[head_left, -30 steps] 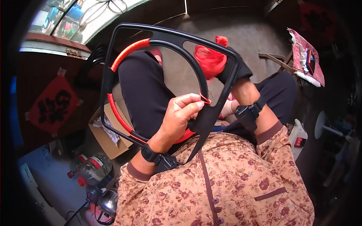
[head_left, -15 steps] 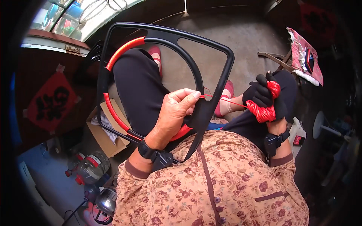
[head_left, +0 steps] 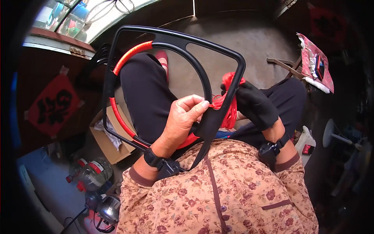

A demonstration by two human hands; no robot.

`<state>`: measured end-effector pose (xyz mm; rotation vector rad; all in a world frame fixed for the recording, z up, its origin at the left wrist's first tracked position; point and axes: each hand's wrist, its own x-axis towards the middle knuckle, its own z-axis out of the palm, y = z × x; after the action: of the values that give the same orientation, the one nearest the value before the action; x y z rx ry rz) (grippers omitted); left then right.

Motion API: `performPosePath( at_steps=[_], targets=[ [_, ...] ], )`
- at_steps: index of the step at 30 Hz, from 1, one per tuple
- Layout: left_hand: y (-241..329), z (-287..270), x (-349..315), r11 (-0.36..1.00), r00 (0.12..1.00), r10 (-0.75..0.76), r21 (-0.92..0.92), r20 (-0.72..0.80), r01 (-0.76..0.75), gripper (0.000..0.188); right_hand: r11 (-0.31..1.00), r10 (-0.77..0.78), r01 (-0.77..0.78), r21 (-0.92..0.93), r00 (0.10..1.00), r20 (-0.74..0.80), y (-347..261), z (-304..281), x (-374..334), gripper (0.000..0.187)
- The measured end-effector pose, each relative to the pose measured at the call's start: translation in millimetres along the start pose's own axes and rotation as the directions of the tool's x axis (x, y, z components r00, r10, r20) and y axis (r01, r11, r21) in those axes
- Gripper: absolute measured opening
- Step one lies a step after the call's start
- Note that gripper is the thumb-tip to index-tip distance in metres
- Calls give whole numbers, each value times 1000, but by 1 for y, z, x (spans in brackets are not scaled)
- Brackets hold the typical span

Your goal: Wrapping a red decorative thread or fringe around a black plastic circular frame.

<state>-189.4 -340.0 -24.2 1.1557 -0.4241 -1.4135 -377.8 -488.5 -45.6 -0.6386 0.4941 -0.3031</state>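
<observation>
A black frame [head_left: 235, 58] with an inner ring rests on my lap, tilted. Red cord is wound tightly over several stretches of the ring, such as the upper-left wrapping [head_left: 131, 54]. My bare left hand [head_left: 183, 119] pinches the ring's right side, thumb and forefinger closed on the red cord where it meets the black plastic. My right hand [head_left: 255, 103], in a black glove, holds a bundle of red cord [head_left: 230, 111] just behind the frame's right bar. That bar hides part of the bundle and some of the gloved fingers.
A stool [head_left: 317, 68] with a pink cover and a phone-like device stands at the far right. To the left are a cardboard box [head_left: 113, 142], plastic bottles [head_left: 95, 173] and a metal kettle [head_left: 110, 208]. A white object [head_left: 306, 142] lies right of my knee.
My gloved right hand has moved left with the cord bundle, from over my right knee to behind the frame's right bar. The taut strand between the hands is gone. My left hand keeps its pinch.
</observation>
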Motion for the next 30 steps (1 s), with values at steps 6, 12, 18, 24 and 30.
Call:
performPosePath(
  at_steps=[6,12,18,24,30],
  targets=[
    [1,2,-3,985,991,126,109,49,-131,21,920,-93,182,-347,962,256,-31,51,59,41],
    [3,3,2,989,999,-18,148,-48,25,38,937,336,-286,-198,891,306,-11,35,75,49],
    [1,6,3,994,997,-70,-84,-36,67,46,896,-160,272,-352,935,315,14,20,44,42],
    [-8,-1,9,982,997,-73,-174,22,76,31,995,-63,83,-52,949,309,10,41,66,35],
    [-9,-8,6,966,987,-95,-229,133,124,30,932,-270,281,227,960,-81,-25,-1,56,36]
  ],
)
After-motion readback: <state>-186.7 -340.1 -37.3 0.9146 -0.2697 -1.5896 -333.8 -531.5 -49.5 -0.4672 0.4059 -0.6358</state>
